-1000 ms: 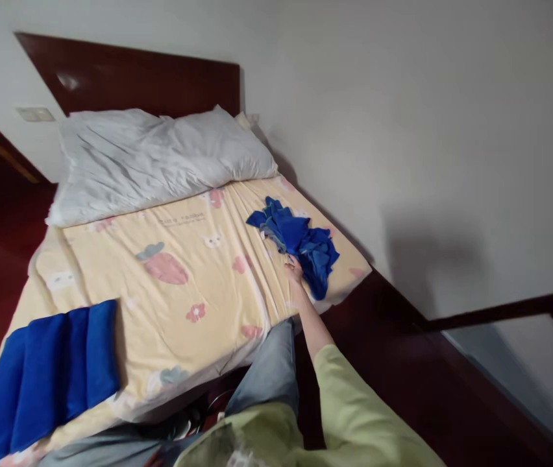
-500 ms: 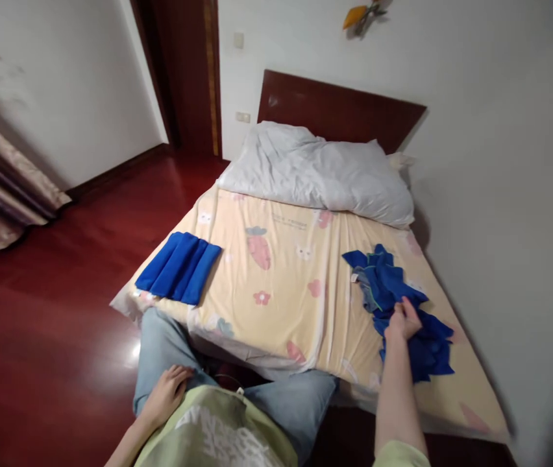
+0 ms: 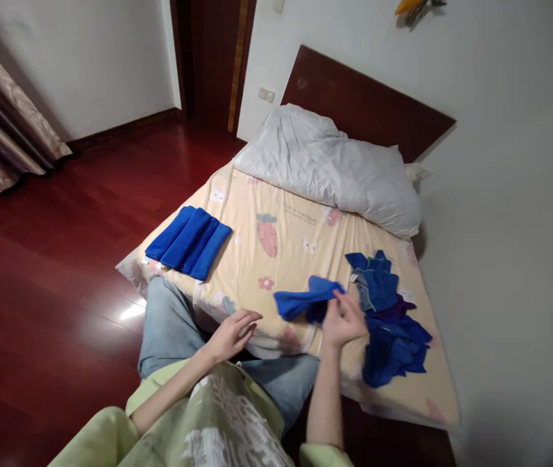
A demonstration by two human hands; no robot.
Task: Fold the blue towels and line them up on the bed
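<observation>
My right hand pinches a blue cloth by one end above the front part of the bed. The cloth hangs loosely to the left of the fingers, its edges slightly blurred. My left hand is held over the bed's front edge with its fingers apart and nothing in them, a short way left of the cloth. A heap of crumpled blue cloths lies at the bed's right side, with a dark purple piece showing among them. On the left side of the bed, several folded blue cloths lie side by side in a row.
The bed has a cream sheet with carrots and flowers. A grey-white quilt is bunched near the dark wooden headboard. A wall borders the right side; red wooden floor and a curtain are at left.
My right hand has moved left from the heap with a blue cloth in it. My left hand has risen from my lap toward the cloth. The view has tilted.
</observation>
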